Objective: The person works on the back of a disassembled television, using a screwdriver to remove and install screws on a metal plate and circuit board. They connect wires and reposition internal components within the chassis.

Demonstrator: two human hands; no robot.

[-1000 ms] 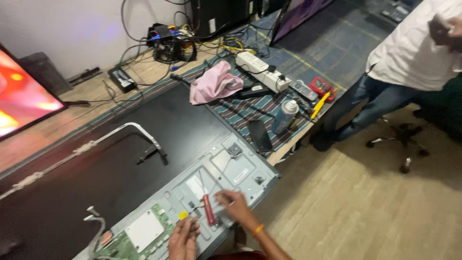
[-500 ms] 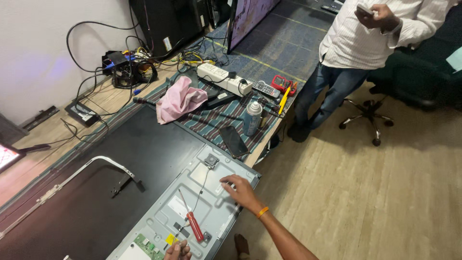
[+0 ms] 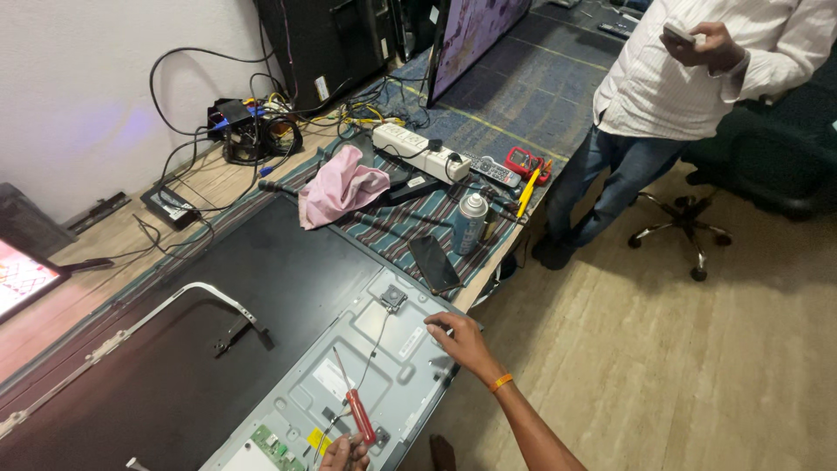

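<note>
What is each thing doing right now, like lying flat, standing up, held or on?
Red-handled screwdriver: held by left hand.
Grey metal back panel: lying flat, right hand resting on its edge.
Silver spray can: upright.
Pink cloth: crumpled.
Black phone: screen dark.
Screen at left: lit.

The grey metal back panel (image 3: pixel 384 371) lies mostly bare between the left hand (image 3: pixel 344 453), which grips a red-handled screwdriver (image 3: pixel 353 406) at the near edge, and the right hand (image 3: pixel 462 340) resting at the panel's right rim, with only a thin cable and a small bracket (image 3: pixel 394 299) crossing that stretch. Beyond the panel the striped cloth (image 3: pixel 392 222) is crowded: a black phone (image 3: pixel 433 263), a spray can (image 3: pixel 471 222), a pink rag (image 3: pixel 340 185), a white power strip (image 3: pixel 420 152) and a red multimeter (image 3: pixel 528 163) sit close together. To the left the black screen back (image 3: pixel 261 288) is open apart from a white L-shaped frame strip (image 3: pixel 166 305), and on the right the wooden floor is free up to a standing person (image 3: pixel 671 96) and an office chair base (image 3: pixel 684 231).
</note>
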